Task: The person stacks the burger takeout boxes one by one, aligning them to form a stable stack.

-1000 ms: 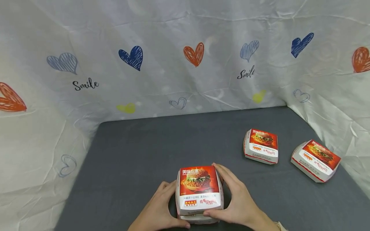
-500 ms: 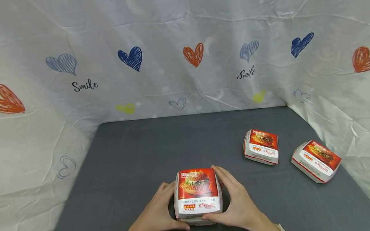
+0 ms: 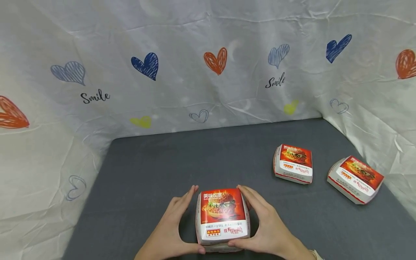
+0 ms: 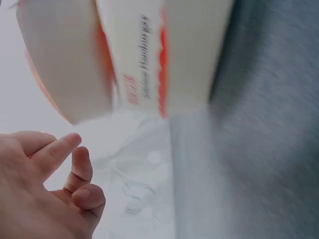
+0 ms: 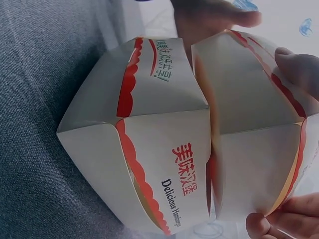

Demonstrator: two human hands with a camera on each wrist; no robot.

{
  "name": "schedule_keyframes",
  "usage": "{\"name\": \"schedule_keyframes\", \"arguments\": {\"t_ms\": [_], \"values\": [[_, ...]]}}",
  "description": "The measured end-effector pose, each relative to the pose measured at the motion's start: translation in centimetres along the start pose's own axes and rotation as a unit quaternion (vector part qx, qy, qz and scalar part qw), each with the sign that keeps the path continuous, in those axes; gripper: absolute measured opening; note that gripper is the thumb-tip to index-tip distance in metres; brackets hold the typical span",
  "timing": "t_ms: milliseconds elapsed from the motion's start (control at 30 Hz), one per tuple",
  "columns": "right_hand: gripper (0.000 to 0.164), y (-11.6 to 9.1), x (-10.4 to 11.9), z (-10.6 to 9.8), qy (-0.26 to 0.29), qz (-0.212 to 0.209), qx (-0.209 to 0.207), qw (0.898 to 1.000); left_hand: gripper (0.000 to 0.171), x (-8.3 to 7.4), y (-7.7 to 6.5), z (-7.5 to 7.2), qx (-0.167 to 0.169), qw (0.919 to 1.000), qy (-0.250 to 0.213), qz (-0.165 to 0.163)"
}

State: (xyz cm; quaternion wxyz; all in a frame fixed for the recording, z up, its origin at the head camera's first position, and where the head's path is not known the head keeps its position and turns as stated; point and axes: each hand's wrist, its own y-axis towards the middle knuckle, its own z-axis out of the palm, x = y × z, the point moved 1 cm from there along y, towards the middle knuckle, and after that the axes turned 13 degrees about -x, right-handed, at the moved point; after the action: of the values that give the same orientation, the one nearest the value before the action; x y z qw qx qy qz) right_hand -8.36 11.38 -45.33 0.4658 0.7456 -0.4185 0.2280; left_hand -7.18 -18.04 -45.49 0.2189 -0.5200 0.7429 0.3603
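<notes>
Two white-and-red paper hamburger boxes stand stacked at the front middle of the table. A burger picture shows on top of the upper box [image 3: 222, 216], while only a front strip of the lower box [image 3: 224, 248] shows in the head view. My right hand [image 3: 268, 227] grips the upper box, thumb at its front and fingers at its far right corner. On the left, my left hand [image 3: 172, 227] has its fingers spread beside the stack, thumb tip by the front left corner. The left wrist view has a gap between those fingers [image 4: 67, 149] and the upper box.
Two more hamburger boxes lie singly at the right, one farther back [image 3: 293, 164] and one near the right edge [image 3: 355, 180]. The dark grey table [image 3: 156, 169] is bordered by a white curtain [image 3: 182, 94] printed with hearts.
The upper box has shifted slightly towards me over the lower one. My left hand has come off the stack's left side, moving left with its fingers spreading. The right hand keeps its grip.
</notes>
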Motion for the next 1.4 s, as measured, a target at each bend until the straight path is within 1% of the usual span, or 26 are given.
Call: {"name": "schedule_keyframes", "arguments": {"t_ms": [100,167,300,467,633,833,1067,1233,1400], "values": [[0.118,-0.1,0.1,0.0,-0.004,0.004,-0.001,1.0,0.143,-0.6,0.2,0.1,0.002,0.9999,-0.008,0.012],[0.118,-0.1,0.1,0.1,-0.006,0.003,-0.002,1.0,0.139,-0.9,0.3,0.3,-0.002,0.9998,-0.01,0.014],[0.119,-0.1,0.0,0.2,-0.007,-0.002,-0.003,1.0,0.128,-1.2,0.5,0.5,-0.02,0.9997,-0.004,0.013],[0.119,-0.2,0.0,0.2,-0.009,0.0,-0.001,1.0,0.122,-1.3,0.6,0.5,-0.027,0.9996,0.006,0.007],[0.12,-0.2,0.1,0.2,-0.011,-0.004,0.0,1.0,0.12,-1.2,0.6,0.5,-0.029,0.9995,0.013,0.0],[0.122,-0.3,0.1,0.3,-0.012,-0.009,-0.002,1.0,0.119,-1.2,0.6,0.5,-0.032,0.9993,0.018,0.004],[0.127,-0.2,0.2,0.1,-0.022,0.005,0.01,1.0,0.119,-1.2,0.6,0.5,-0.033,0.9993,0.017,0.008],[0.129,-0.1,0.1,-0.1,-0.025,-0.013,0.017,0.999,0.119,-1.2,0.6,0.4,-0.031,0.9994,0.015,0.008],[0.124,0.2,-0.1,-0.6,-0.021,-0.039,0.002,0.999,0.119,-1.2,0.6,0.4,-0.04,0.9987,0.018,0.027]]}}
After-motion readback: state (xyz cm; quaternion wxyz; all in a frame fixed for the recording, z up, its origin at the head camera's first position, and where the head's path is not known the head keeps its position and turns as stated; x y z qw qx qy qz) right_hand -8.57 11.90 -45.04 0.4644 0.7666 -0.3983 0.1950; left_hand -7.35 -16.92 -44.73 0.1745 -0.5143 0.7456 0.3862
